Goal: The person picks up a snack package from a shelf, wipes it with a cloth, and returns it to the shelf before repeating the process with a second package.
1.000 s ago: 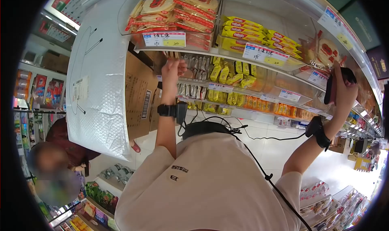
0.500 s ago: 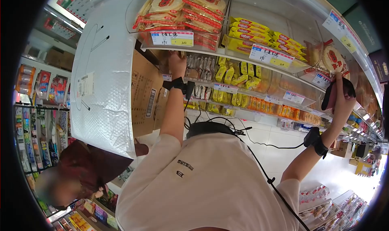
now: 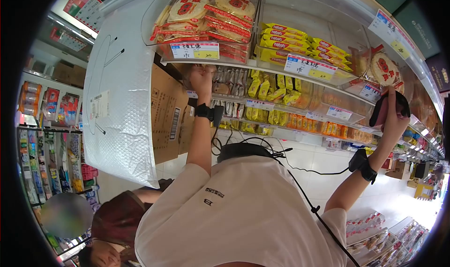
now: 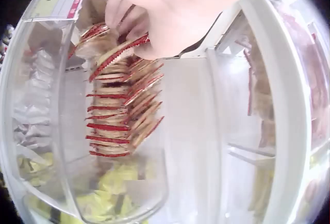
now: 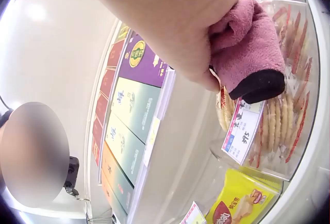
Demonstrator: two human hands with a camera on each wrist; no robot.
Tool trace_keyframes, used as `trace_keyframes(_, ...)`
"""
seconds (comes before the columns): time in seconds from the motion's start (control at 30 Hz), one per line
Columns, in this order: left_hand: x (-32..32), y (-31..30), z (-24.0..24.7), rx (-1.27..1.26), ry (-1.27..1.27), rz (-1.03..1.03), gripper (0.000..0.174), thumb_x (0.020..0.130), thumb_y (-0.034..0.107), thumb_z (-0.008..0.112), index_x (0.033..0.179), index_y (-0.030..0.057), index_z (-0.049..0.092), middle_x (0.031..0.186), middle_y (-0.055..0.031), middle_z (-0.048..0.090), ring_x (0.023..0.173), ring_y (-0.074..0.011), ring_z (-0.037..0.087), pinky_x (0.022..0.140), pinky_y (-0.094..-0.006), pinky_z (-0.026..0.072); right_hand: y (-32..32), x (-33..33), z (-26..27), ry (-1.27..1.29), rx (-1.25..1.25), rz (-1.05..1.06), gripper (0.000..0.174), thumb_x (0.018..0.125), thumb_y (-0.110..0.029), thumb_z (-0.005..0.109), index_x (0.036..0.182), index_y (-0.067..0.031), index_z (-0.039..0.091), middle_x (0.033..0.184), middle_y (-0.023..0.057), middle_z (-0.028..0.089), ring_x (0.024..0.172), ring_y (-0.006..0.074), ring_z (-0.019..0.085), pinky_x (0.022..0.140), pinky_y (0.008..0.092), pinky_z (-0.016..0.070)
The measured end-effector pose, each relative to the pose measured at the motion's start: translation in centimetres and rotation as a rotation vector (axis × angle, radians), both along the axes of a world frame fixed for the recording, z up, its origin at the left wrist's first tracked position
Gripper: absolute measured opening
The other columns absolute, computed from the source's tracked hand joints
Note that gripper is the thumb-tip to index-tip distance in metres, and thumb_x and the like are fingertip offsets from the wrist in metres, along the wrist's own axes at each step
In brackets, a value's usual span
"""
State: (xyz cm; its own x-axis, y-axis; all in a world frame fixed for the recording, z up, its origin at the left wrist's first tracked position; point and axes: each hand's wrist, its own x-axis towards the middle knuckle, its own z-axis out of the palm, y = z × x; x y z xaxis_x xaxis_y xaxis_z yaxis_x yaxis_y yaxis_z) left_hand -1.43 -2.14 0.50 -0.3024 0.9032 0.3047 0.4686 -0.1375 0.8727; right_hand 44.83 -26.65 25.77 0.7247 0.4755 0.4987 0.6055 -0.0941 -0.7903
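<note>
In the head view my left hand (image 3: 201, 79) reaches into the shelf bin below the top row. The left wrist view shows that hand (image 4: 180, 7) with curled fingers gripping a red-edged cracker packet (image 4: 116, 56), above a stack of similar packets (image 4: 108, 126). My right hand (image 3: 396, 124) holds a pink cloth with black trim (image 3: 380, 110), one finger pointing up at a round cracker packet (image 3: 385, 69). From the right wrist, the cloth (image 5: 252, 48) bunches beside my hand (image 5: 180, 28), over a price tag (image 5: 243, 131) and upright cracker packets (image 5: 278, 126).
Yellow wafer packs (image 3: 283, 42) and stacked crackers (image 3: 187, 9) fill the top bins. A silver-white padded sheet (image 3: 122, 112) and cardboard box (image 3: 164, 112) stand left of the shelf. Black cables (image 3: 323, 173) hang by my body. Another person (image 3: 119, 220) is at lower left.
My left hand has moved slightly lower and deeper into the bin. The right hand still holds the cloth, shifted a little. The person at lower left has moved right and down.
</note>
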Motion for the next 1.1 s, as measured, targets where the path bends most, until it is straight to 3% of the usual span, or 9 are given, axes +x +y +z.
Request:
trace_keyframes(0.13,-0.5,0.7,-1.6,0.044,-0.589,-0.098,0.02,0.089,0.013,0.069,0.089,-0.0003,0.054,0.078,-0.004,0.056,0.079,-0.0173,0.06,0.071,-0.0355,0.0527,0.4,-1.0,-0.1,-0.046,0.113,-0.09,0.036,0.088,-0.03,0.077,0.091,0.0057,0.074,0.078,0.0026,0.071,0.069,0.0048,0.06,0.064,0.0209,0.0466)
trace_keyframes(0.27,0.5,-2.0,2.0,-0.088,-0.727,-0.09,0.017,0.091,0.013,0.067,0.097,0.0006,0.057,0.087,-0.0043,0.058,0.088,-0.0141,0.061,0.085,-0.033,0.0566,-0.3,-0.7,-0.9,-0.043,0.177,-0.139,0.035,0.093,-0.027,0.073,0.094,0.0074,0.074,0.083,0.0053,0.073,0.074,0.0068,0.064,0.069,0.023,0.0499)
trace_keyframes(0.5,0.6,-4.1,2.5,-0.322,-1.001,-0.309,0.018,0.094,0.016,0.064,0.106,0.0028,0.063,0.1,-0.0049,0.066,0.096,-0.0155,0.065,0.086,-0.0328,0.0539,-2.1,-3.7,-1.9,-0.151,0.426,-0.132,0.027,0.099,-0.023,0.064,0.102,0.0035,0.068,0.097,0.0078,0.068,0.088,0.0155,0.062,0.079,0.028,0.0486)
trace_keyframes(0.57,1.0,-3.8,1.2,-0.339,-1.081,-0.325,0.022,0.094,0.017,0.064,0.11,0.0031,0.064,0.103,-0.0037,0.067,0.099,-0.0151,0.065,0.086,-0.0327,0.0525,-3.5,-5.3,-2.5,-0.143,0.243,0.0,0.022,0.099,-0.019,0.059,0.099,0.0018,0.064,0.094,0.0075,0.064,0.088,0.0179,0.06,0.082,0.0307,0.0469)
trace_keyframes(0.67,2.9,-5.3,4.7,-0.355,-1.215,-0.467,0.016,0.095,0.016,0.064,0.107,0.0057,0.064,0.102,-0.0028,0.066,0.097,-0.0139,0.064,0.088,-0.0294,0.0513,-3.8,-10.2,-0.4,-0.123,-0.029,0.64,0.015,0.087,-0.011,0.065,0.095,0.0008,0.069,0.09,0.0099,0.068,0.087,0.0203,0.063,0.084,0.0322,0.0476)
trace_keyframes(0.73,3.6,-5.5,5.1,-0.351,-1.279,-0.578,0.021,0.098,0.014,0.059,0.117,0.0049,0.06,0.115,-0.0061,0.066,0.108,-0.0186,0.064,0.092,-0.0342,0.0514,-2.0,-12.8,-0.6,-0.034,-0.09,1.01,0.014,0.082,-0.008,0.07,0.093,0.0008,0.07,0.083,0.0081,0.069,0.073,0.0152,0.062,0.067,0.0278,0.0487)
trace_keyframes(0.8,4.4,-6.0,5.1,-0.399,-1.336,-0.624,0.023,0.099,0.015,0.059,0.119,0.0045,0.059,0.118,-0.0068,0.064,0.109,-0.0194,0.063,0.093,-0.0358,0.0514,-0.5,-14.5,-1.7,0.15,-0.474,1.134,0.018,0.084,-0.011,0.075,0.096,0.0,0.07,0.081,0.0074,0.069,0.066,0.01,0.057,0.062,0.026,0.0469)
trace_keyframes(0.9,5.4,-6.9,4.8,-0.48,-1.29,-0.643,0.027,0.101,0.017,0.057,0.123,0.0026,0.057,0.121,-0.0081,0.063,0.11,-0.0206,0.063,0.093,-0.0387,0.0519,1.6,-16.2,-7.6,0.222,-0.456,1.023,0.027,0.093,-0.023,0.069,0.098,0.0027,0.068,0.075,0.0074,0.068,0.061,0.0104,0.053,0.058,0.028,0.0445)
trace_keyframes(1.1,6.3,-8.7,5.8,-0.596,-1.047,-0.882,0.03,0.1,0.014,0.056,0.126,-0.0022,0.058,0.115,-0.0087,0.065,0.106,-0.017,0.065,0.09,-0.0315,0.0526,3.7,-15.2,-12.1,0.685,-0.969,0.862,0.039,0.099,-0.037,0.062,0.075,-0.0065,0.058,0.061,-0.0006,0.055,0.056,0.0042,0.047,0.053,0.0249,0.0386)
